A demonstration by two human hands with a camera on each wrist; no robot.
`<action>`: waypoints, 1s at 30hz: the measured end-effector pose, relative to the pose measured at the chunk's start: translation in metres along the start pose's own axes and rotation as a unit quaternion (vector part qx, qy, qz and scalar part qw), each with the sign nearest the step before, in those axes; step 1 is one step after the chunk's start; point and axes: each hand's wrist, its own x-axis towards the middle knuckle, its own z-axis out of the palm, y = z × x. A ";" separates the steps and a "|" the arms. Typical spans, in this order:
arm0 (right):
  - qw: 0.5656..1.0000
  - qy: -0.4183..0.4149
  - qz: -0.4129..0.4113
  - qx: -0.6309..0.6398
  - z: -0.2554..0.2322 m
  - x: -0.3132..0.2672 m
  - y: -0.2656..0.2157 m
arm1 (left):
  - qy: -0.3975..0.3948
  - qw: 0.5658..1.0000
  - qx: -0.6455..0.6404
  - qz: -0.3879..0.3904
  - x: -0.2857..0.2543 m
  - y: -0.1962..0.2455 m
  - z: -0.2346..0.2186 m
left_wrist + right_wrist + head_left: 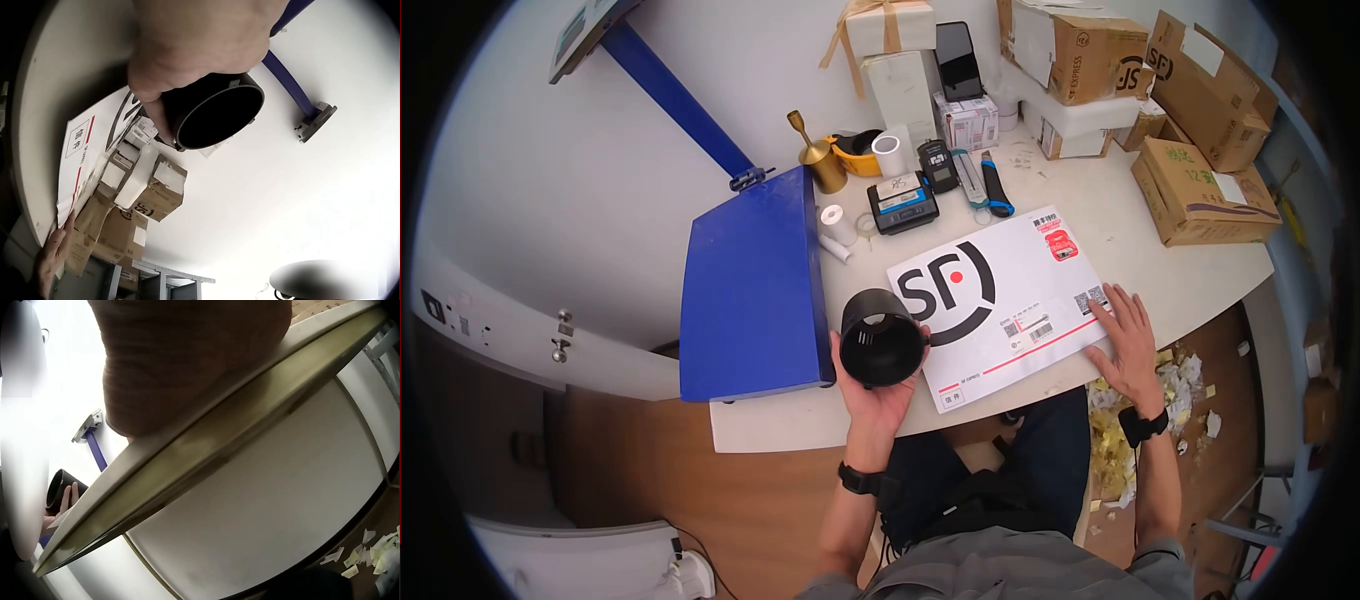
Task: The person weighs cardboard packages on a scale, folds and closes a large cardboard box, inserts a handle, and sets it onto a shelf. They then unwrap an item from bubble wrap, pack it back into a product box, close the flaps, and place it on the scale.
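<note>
My left hand [874, 408] grips a black hollow cylinder [870, 305] from below, thumb and fingers around its sides. Its open end faces the head camera, and a pale slotted patch shows inside. In the left wrist view the cylinder [219, 119] shows its dark round mouth, with part of the left hand [200, 47] above it. A white SF Express cardboard envelope [1010, 285] lies on the table, partly behind the cylinder. On its right edge rests my right hand [1130, 350], fingers extended and spread. The right hand's fingertips are hidden in the right wrist view.
A blue platform scale [750, 290] stands left of the cylinder. Behind the envelope are a label printer [903, 205], a utility knife [996, 190], paper rolls [836, 222] and a brass pot [825, 168]. Cardboard boxes [1205, 200] sit back right. Paper scraps [1175, 400] litter the floor.
</note>
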 end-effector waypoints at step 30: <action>1.000 -0.013 0.014 -0.014 -0.002 0.003 -0.003 | 0.082 0.945 0.225 0.222 0.008 -0.015 0.027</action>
